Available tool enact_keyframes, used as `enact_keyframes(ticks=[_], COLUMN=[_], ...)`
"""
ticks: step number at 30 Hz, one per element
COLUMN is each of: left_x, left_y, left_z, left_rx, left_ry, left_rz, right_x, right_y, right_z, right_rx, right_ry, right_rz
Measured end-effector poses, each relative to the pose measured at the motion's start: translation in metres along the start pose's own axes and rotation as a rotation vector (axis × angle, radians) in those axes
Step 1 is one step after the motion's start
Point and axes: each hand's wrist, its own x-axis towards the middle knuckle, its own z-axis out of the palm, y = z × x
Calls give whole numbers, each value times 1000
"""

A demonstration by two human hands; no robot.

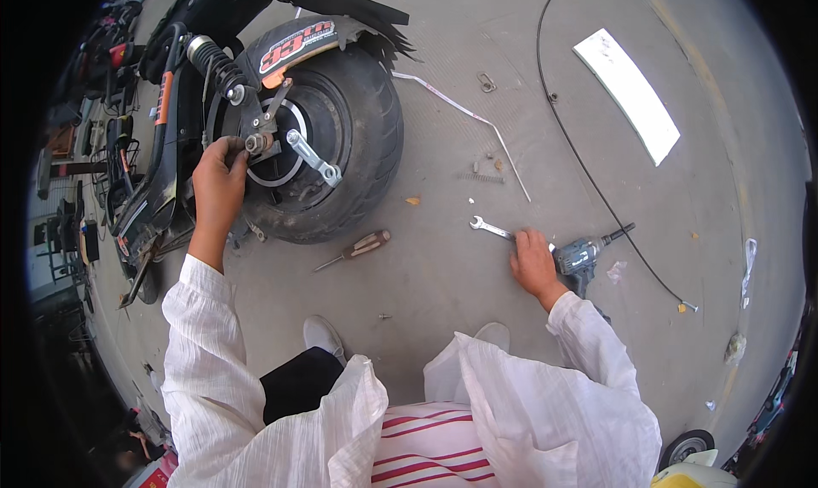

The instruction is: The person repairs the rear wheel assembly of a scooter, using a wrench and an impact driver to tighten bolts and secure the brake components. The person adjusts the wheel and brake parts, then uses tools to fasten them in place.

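My left hand [221,171] has its fingers closed on a hex nut [254,144] at the axle of a scooter wheel [358,173], below a black shock absorber [217,66]. A loose-looking silver arm [313,157] lies across the hub. On the right, my right hand [533,258] is closed around the near end of a silver open-end wrench [489,226] at floor level, beside a grey-blue impact driver [582,255]. A screwdriver [365,245] with a brown handle lies below the tyre.
A black cable [578,156] curves across the concrete floor [452,284] beside a white curved panel [626,96]. A thin bent strip [477,117], a spring [480,178] and several small parts lie near the tyre. Parked scooters line the left edge; another wheel [686,450] is at lower right.
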Motion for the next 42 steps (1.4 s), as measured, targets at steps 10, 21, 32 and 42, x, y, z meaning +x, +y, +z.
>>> enact_keyframes(ticks=[10,21,32,42], left_x=[6,4,-4,-69], left_y=[-7,-10,-25,-107], left_z=[4,-2,-48,-42], left_rx=[-16,-61,-310,-767], left_ry=[16,-10,-169,-549], left_rz=[160,94,-48,-577], right_x=[3,-73,-113,18], right_y=[7,19,104,-51], right_z=[1,-36,-9,-96], right_rx=[-122,-126,160,-89], right_ry=[-89,430,76,-316], right_rz=[30,665,957,103])
